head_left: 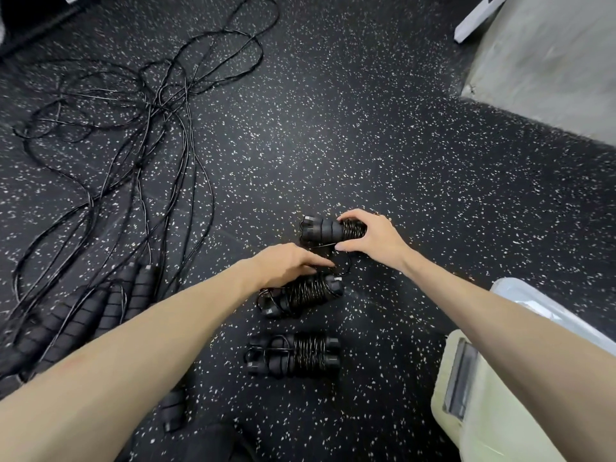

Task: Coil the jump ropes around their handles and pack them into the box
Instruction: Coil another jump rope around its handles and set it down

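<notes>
Three black jump ropes coiled around their foam handles lie in a column on the speckled floor. My right hand (370,235) grips the farthest bundle (325,228) at its wound end. My left hand (290,263) rests on the middle bundle (300,295), fingers reaching toward a loose loop of cord between the two bundles; its grasp is hidden. The nearest bundle (293,355) lies untouched. Several uncoiled ropes sprawl at the left, their handles (110,305) grouped together and cords (156,105) tangled across the floor. The translucent box (533,305) sits at the lower right.
A pale lid or bin (483,411) lies against the box at the bottom right. A grey wall (550,68) rises at the upper right, with a white board (480,15) leaning there. One loose handle (173,408) lies near my left forearm.
</notes>
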